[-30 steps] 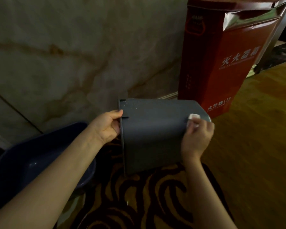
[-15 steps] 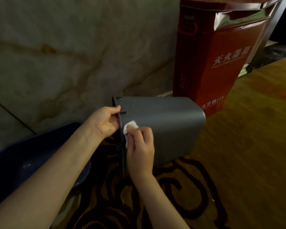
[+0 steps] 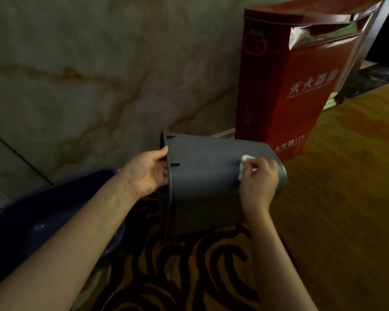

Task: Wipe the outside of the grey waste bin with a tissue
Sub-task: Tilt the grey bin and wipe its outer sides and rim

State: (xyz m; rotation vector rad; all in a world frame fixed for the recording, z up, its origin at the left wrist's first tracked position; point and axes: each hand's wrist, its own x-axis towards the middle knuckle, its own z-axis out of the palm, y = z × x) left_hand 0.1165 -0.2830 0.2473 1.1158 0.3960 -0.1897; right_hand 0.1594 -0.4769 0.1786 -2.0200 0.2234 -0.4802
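Note:
The grey waste bin (image 3: 207, 182) lies tipped on its side above a patterned rug, its open rim to the left and its base to the right. My left hand (image 3: 148, 173) grips the rim at the bin's left end, fingers curled over the edge. My right hand (image 3: 257, 182) presses a small white tissue (image 3: 243, 164) against the bin's outer wall near the base end. Pale specks dot the upper part of the wall near the rim.
A tall red fire-extinguisher box (image 3: 296, 86) stands just behind the bin's base. A dark blue basin (image 3: 43, 216) sits at the lower left. A marble wall (image 3: 88, 75) rises behind. A brown-and-black rug (image 3: 189, 277) lies below, wooden floor (image 3: 346, 187) to the right.
My right hand with the tissue slid from the base end to the rim, then back right along the bin's wall to the base end. My left hand stayed on the rim.

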